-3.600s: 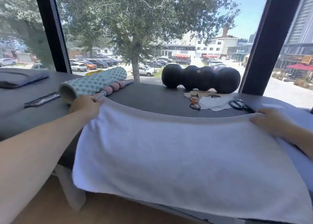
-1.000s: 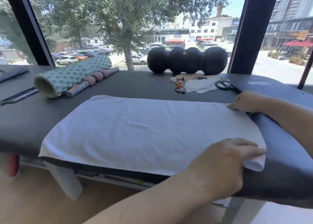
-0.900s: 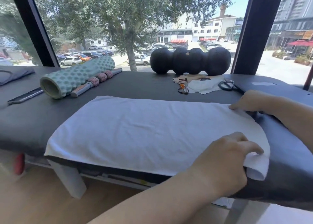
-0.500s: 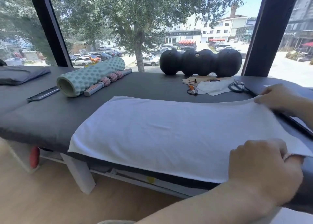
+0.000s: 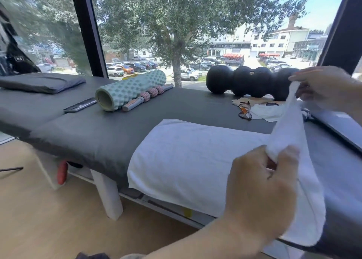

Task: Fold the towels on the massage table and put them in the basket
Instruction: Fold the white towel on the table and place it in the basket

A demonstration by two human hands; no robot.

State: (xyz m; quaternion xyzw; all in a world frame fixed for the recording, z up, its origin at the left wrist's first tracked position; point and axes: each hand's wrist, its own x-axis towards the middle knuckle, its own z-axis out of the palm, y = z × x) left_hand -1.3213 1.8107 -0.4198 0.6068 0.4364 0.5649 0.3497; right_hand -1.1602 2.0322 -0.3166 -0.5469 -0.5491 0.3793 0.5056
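Towel (image 5: 188,160) rt edge pinched up off table (image 5: 98,135) by L (image 5: 260,192) & R (image 5: 325,86) fingers (no legible labels).

Bright daylight from far windows (image 5: 137,33); sky at far right overexposed. Near hand (image 5: 262,192) softly blurred. Wide-angle bending at edges, window frames leaning. Shadows soft.

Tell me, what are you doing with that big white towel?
A person is folding the white towel on the grey massage table. Both hands pinch its right end and hold it up off the table: the left hand at the near corner, the right hand at the far corner. The rest of the towel lies flat. A teal foam roller and a black bumpy roller sit by the window. No basket is in view.
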